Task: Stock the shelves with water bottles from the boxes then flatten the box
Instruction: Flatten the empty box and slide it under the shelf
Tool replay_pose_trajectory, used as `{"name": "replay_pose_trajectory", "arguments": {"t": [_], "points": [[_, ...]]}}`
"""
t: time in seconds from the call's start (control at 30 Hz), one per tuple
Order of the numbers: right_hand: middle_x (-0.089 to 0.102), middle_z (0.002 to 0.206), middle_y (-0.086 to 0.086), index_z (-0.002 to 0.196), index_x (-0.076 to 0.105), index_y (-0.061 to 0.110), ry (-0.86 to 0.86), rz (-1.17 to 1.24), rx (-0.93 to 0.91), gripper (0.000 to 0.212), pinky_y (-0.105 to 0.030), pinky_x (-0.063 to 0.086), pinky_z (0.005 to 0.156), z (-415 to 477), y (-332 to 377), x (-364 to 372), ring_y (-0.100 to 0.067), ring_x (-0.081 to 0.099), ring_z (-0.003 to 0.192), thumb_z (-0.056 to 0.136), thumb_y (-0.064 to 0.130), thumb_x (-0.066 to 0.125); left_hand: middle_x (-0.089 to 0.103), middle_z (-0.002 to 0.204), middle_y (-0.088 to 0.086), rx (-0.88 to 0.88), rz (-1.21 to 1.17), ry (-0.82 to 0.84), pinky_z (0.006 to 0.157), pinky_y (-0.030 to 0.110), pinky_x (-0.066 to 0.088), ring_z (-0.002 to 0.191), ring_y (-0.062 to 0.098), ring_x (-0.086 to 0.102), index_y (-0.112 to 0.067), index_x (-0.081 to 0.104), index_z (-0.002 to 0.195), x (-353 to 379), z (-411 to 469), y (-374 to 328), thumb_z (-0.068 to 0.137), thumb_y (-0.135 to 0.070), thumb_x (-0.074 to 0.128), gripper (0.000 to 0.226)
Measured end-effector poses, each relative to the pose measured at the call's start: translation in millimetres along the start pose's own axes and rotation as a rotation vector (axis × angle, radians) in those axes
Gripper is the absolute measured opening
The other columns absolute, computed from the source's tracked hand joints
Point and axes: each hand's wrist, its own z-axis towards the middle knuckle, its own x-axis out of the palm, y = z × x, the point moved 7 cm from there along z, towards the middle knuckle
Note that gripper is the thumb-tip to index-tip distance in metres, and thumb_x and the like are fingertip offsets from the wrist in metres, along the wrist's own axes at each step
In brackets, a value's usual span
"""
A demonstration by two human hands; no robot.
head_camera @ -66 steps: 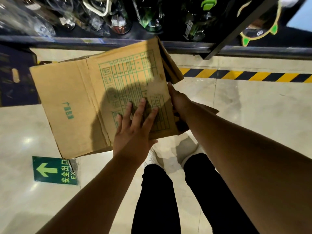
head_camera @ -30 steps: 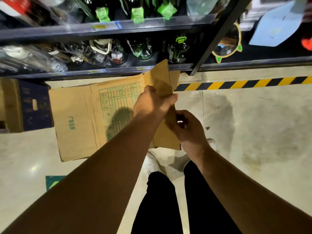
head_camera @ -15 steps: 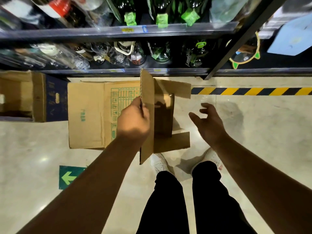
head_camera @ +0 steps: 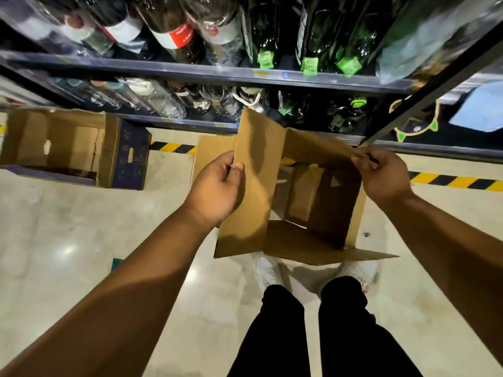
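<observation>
Brown box [head_camera: 253,191] is matt corrugated cardboard, as is the second box [head_camera: 68,148]. Floor [head_camera: 68,240] is glossy polished stone or tile. Shelf edge [head_camera: 190,70] is dark metal; bottles [head_camera: 261,31] are shiny glass.

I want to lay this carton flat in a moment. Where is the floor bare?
Left: floor between the blue box and your left arm. A narrower strip right of your legs. Shelves are packed with bottles; shoes sit directly under the carton.
</observation>
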Motion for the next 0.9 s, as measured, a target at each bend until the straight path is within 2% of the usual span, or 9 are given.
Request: {"name": "replay_pose_trajectory", "arguments": {"t": [0.13, 0.17, 0.27, 0.33, 0.43, 0.57, 0.73, 0.8, 0.9], "points": [[0.06, 0.108, -0.001, 0.113, 0.072, 0.02, -0.048, 0.03, 0.069, 0.022, -0.033, 0.047, 0.09, -17.6, -0.1, 13.1, -0.024, 0.058, 0.106, 0.097, 0.03, 0.06, 0.061, 0.097, -0.016, -0.049, 0.03, -0.086, 0.072, 0.001, 0.037, 0.083, -0.011, 0.053, -0.027, 0.059, 0.115, 1.5, 4.8, 13.5, 0.109, -0.025, 0.038, 0.022], [0.058, 0.107, 0.0, 0.113, 0.072, 0.021, -0.063, 0.014, 0.062, 0.022, -0.035, 0.048, 0.092, -22.2, 1.8, 15.7, -0.024, 0.057, 0.106, 0.097, 0.03, 0.06, 0.061, 0.1, -0.015, -0.06, 0.04, -0.099, 0.076, 0.006, 0.039, 0.087, -0.007, 0.054, -0.028, 0.059, 0.118, 2.2, 5.3, 15.1, 0.109, -0.028, 0.037, 0.023], [0.056, 0.097, 0.002, 0.113, 0.073, 0.022, -0.135, -0.014, -0.044, 0.022, -0.029, 0.043, 0.082, -34.5, 18.6, 16.6, -0.024, 0.056, 0.101, 0.097, 0.03, 0.06, 0.065, 0.108, -0.009, -0.013, 0.045, -0.112, 0.088, 0.025, 0.045, 0.101, 0.012, 0.06, -0.026, 0.059, 0.125, 7.9, 6.5, 11.2, 0.108, -0.029, 0.039, 0.027], [0.053, 0.091, 0.003, 0.112, 0.074, 0.021, -0.171, 0.001, -0.091, 0.022, -0.025, 0.034, 0.073, -39.3, 34.2, 13.5, -0.019, 0.053, 0.093, 0.097, 0.029, 0.06, 0.066, 0.118, -0.006, 0.023, 0.059, -0.119, 0.093, 0.027, 0.046, 0.109, 0.014, 0.061, -0.025, 0.057, 0.132, 11.7, 5.5, 8.7, 0.107, -0.028, 0.041, 0.03], [0.059, 0.092, -0.003, 0.11, 0.074, 0.021, -0.168, -0.085, -0.137, 0.025, -0.026, 0.029, 0.068, -39.7, 55.9, 6.9, -0.017, 0.049, 0.087, 0.099, 0.034, 0.056, 0.061, 0.134, -0.001, 0.01, 0.132, -0.078, 0.1, 0.026, 0.041, 0.122, 0.018, 0.056, -0.026, 0.05, 0.141, 19.2, 6.7, 13.9, 0.106, -0.025, 0.043, 0.036], [0.061, 0.094, -0.01, 0.102, 0.073, 0.015, -0.132, -0.13, -0.109, 0.026, -0.029, 0.034, 0.068, -33.6, 58.1, 1.7, -0.027, 0.056, 0.087, 0.1, 0.033, 0.055, 0.056, 0.138, 0.008, -0.026, 0.25, -0.044, 0.108, 0.042, 0.043, 0.126, 0.029, 0.053, -0.025, 0.046, 0.144, 30.8, 19.0, 25.7, 0.103, -0.023, 0.05, 0.042], [0.066, 0.097, -0.009, 0.103, 0.073, 0.019, -0.054, -0.136, 0.028, 0.028, -0.031, 0.044, 0.071, -28.7, 33.6, 7.6, -0.028, 0.06, 0.088, 0.1, 0.037, 0.054, 0.047, 0.142, 0.008, 0.122, 0.428, -0.244, 0.115, 0.047, 0.032, 0.134, 0.029, 0.039, -0.017, 0.047, 0.142, 45.0, 21.0, -5.8, 0.091, -0.025, 0.066, 0.055], [0.068, 0.095, -0.009, 0.1, 0.073, 0.019, -0.042, -0.125, 0.076, 0.028, -0.032, 0.047, 0.07, -25.5, 21.2, 4.1, -0.03, 0.062, 0.087, 0.099, 0.039, 0.053, 0.048, 0.139, 0.008, 0.155, 0.451, -0.152, 0.11, 0.043, 0.037, 0.131, 0.027, 0.042, -0.019, 0.05, 0.138, 74.3, 12.2, -7.9, 0.092, -0.029, 0.066, 0.05], [0.067, 0.086, -0.009, 0.09, 0.071, 0.017, -0.024, -0.105, 0.109, 0.028, -0.033, 0.045, 0.065, -27.8, 4.9, -2.3, -0.03, 0.06, 0.081, 0.099, 0.038, 0.054, 0.048, 0.141, 0.003, 0.118, 0.495, 0.187, 0.103, 0.036, 0.043, 0.131, 0.023, 0.046, -0.029, 0.046, 0.142, 140.3, -10.4, 18.9, 0.092, -0.036, 0.067, 0.055]]}}
